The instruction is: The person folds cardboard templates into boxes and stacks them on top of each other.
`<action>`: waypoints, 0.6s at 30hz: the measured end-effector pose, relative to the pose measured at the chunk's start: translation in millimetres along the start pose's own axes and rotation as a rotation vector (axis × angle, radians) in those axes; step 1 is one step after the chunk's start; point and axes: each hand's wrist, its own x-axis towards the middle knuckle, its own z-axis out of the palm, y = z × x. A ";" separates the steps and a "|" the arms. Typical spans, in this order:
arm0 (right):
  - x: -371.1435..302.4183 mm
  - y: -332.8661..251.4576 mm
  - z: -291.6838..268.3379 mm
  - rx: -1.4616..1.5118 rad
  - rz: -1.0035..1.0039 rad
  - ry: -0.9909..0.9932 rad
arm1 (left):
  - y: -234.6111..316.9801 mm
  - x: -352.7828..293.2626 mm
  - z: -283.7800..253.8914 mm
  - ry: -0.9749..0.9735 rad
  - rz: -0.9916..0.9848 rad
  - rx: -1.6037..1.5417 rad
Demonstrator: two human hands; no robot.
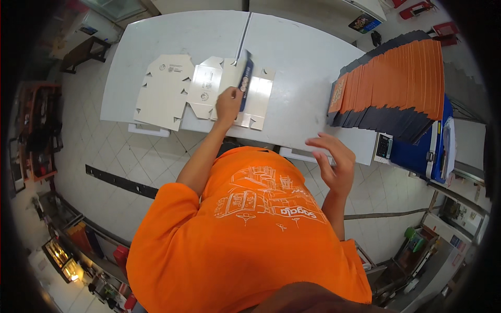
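Orange shirt (250, 235): filled the near middle, with white line drawings across its front.
Right hand (336, 159): hung free near the table's edge, fingers loosely bent and thumb spread, well apart from the left.
Left hand (228, 106): was curled against the box's raised flap; whether it pinched or only pressed, I could not tell.
Box (164, 91): lay unfolded on the table, in front of the person and toward the left, its pale side up.
Flap (247, 78): stood up from the box, dark blue on its outer face.
Table (297, 57): was pale, with a seam running across it.
Calculator (384, 146): sat by the table's right edge, beside a blue bag (412, 156).
Stack (394, 81): orange and dark flat pieces leaned in a long row on the right.
Fire extinguisher (416, 10): was red, beyond the table at far right.
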 end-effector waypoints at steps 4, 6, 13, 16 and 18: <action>35.8 20.7 66.3 0.410 0.408 -0.016 | 76.5 6.1 -91.8 -0.033 -0.045 -0.109; 51.9 41.0 122.5 0.721 0.521 0.085 | 113.9 -8.9 -120.6 -0.034 0.373 0.034; 104.5 -13.1 154.3 0.376 0.286 0.108 | 87.7 -37.7 -135.9 -0.484 0.452 -0.486; 97.1 -18.5 147.4 -0.179 -0.310 -0.317 | 87.1 6.4 -175.9 -0.622 -0.345 -1.325; 100.9 -34.9 145.3 -0.415 -0.579 -0.441 | 82.8 19.1 -194.6 -0.737 -0.725 -1.742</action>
